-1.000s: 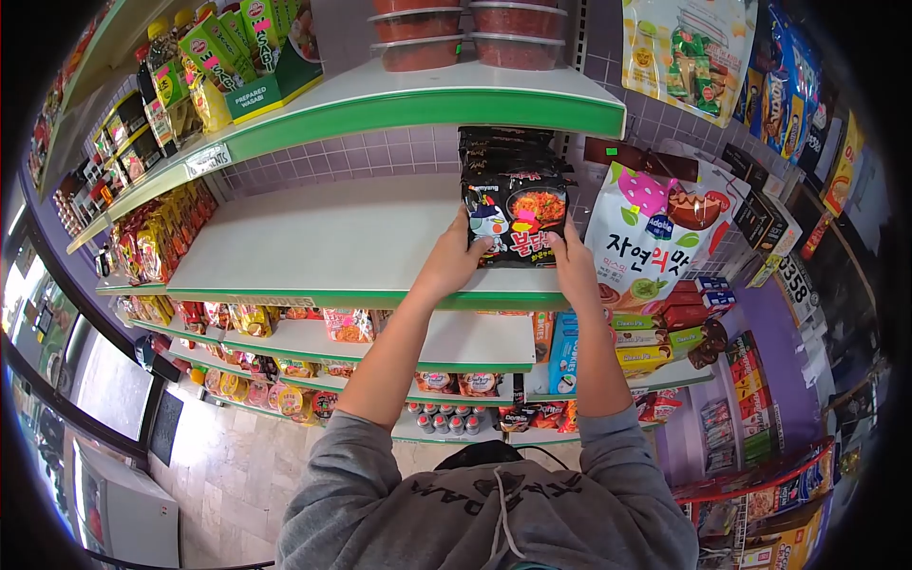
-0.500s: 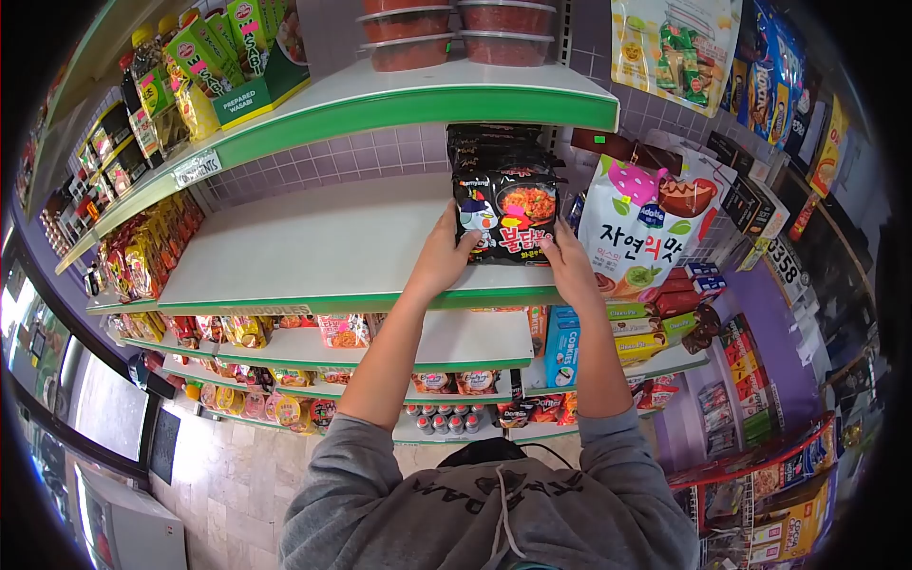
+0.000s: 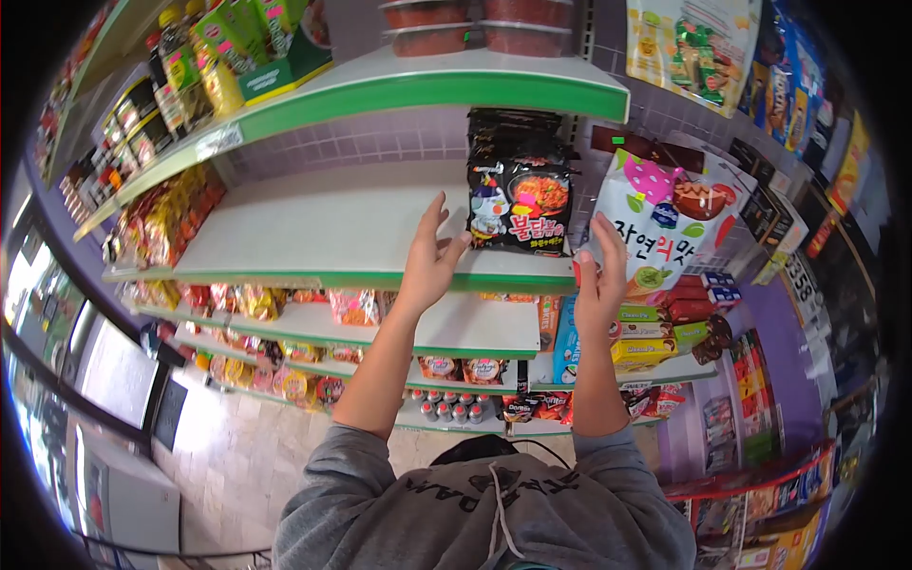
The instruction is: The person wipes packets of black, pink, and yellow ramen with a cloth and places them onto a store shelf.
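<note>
A row of black noodle packs (image 3: 521,207) stands on the white shelf (image 3: 332,214), the front pack showing a red dish and Korean lettering. Just left of the front pack is my left hand (image 3: 434,258), its fingers apart and nothing in it. My right hand (image 3: 600,269) is to the right of the packs, open and empty, in front of the large white bag (image 3: 665,214) with Korean writing.
Above is a green-edged shelf (image 3: 427,93) with stacked red tubs (image 3: 475,33) and green wasabi boxes (image 3: 228,38). Yellow and red packs (image 3: 171,218) stand at the left. Lower shelves hold more packs and bottles (image 3: 451,408). Snack boxes (image 3: 646,347) are at the lower right.
Both hands have let go of the front black pack and moved apart, left hand to its left, right hand to its right. The pack stays on the shelf. The view has shifted slightly.
</note>
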Tool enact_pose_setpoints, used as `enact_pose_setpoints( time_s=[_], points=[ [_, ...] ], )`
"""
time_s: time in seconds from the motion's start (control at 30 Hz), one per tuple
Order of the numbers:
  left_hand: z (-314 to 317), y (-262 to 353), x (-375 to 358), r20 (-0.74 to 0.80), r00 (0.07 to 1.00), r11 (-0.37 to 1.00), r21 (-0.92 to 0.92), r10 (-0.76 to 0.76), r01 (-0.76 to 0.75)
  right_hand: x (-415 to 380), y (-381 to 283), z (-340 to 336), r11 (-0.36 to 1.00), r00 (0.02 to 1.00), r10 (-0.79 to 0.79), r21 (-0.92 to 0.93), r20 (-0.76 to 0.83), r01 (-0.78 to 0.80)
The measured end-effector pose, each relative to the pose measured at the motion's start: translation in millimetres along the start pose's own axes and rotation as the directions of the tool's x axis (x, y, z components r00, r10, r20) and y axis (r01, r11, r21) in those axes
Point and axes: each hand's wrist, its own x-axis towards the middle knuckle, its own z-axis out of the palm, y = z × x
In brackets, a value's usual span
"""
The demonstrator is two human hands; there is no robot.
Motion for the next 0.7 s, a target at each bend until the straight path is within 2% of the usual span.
enact_pose_setpoints(
  time_s=[0.07, 0.1, 0.13, 0.17, 0.2, 0.23, 0.27, 0.33, 0.37, 0.43, 0.47, 0.53, 0.57, 0.6, 0.7],
  points=[
    [-5.6, 9.2, -23.5, -0.137, 0.974, 0.982, -0.035, 0.181, -0.187, -10.8, -10.2, 4.1, 0.982, 0.989, -0.132, 0.126, -0.069, 0.140],
    [-8.3, 11.9, -37.9, -0.195, 0.964, 0.979, -0.061, 0.178, -0.193, -17.9, -15.2, 8.3, 0.962, 0.986, -0.164, 0.219, -0.026, 0.165],
    [-10.6, 13.0, -53.9, -0.234, 0.957, 0.983, -0.029, 0.170, -0.182, -27.7, -24.5, 13.0, 0.925, 0.986, -0.158, 0.358, 0.058, 0.127],
    [-12.0, 14.1, -71.8, -0.301, 0.944, 0.985, -0.062, 0.134, -0.160, -37.9, -29.3, 16.0, 0.907, 0.959, -0.201, 0.408, 0.201, 0.105],
    [-12.5, 15.5, -91.1, -0.376, 0.921, 0.985, -0.092, 0.100, -0.144, -48.7, -32.8, 20.7, 0.879, 0.917, -0.230, 0.475, 0.325, 0.052],
    [-11.9, 17.3, -112.7, -0.426, 0.903, 0.995, -0.043, 0.066, -0.093, -60.1, -34.5, 25.5, 0.842, 0.853, -0.280, 0.540, 0.442, -0.003],
    [-8.5, 15.2, -135.8, -0.513, 0.857, 0.995, -0.038, 0.056, -0.088, -73.0, -35.1, 28.6, 0.801, 0.822, -0.329, 0.598, 0.464, -0.017],
    [4.0, 15.6, -187.9, -0.604, 0.797, 0.998, 0.040, -0.006, 0.039, -100.1, -38.0, 37.7, 0.728, 0.577, -0.370, 0.613, 0.728, -0.306],
    [11.7, 14.0, -215.4, -0.646, 0.761, 0.996, 0.009, -0.059, 0.086, -112.0, -41.1, 40.6, 0.677, 0.526, -0.450, 0.660, 0.722, -0.327],
    [31.8, 20.4, -271.0, -0.716, 0.683, 0.980, -0.008, -0.146, 0.201, -144.7, -49.2, 37.1, 0.640, 0.283, -0.504, 0.573, 0.816, -0.511],
    [43.7, 24.6, -296.7, -0.766, 0.625, 0.975, -0.012, -0.152, 0.223, -166.0, -56.4, 35.0, 0.599, 0.233, -0.566, 0.589, 0.791, -0.542],
    [62.7, 40.3, -351.9, -0.822, 0.510, 0.931, -0.064, -0.254, 0.359, -199.6, -73.9, 29.1, 0.511, 0.110, -0.684, 0.582, 0.721, -0.633],
    [71.7, 51.2, -380.3, -0.857, 0.457, 0.927, -0.062, -0.240, 0.370, -207.8, -91.3, 19.5, 0.520, 0.011, -0.726, 0.560, 0.687, -0.644],
    [82.3, 61.8, -407.5, -0.892, 0.382, 0.908, -0.067, -0.240, 0.414, -220.3, -103.1, 11.8, 0.500, -0.021, -0.758, 0.560, 0.652, -0.661],
    [120.7, 103.4, -477.1, -0.966, 0.188, 0.868, -0.066, -0.180, 0.492, -254.2, -138.7, -11.8, 0.431, -0.258, -0.898, 0.601, 0.356, -0.673]
  ],
)
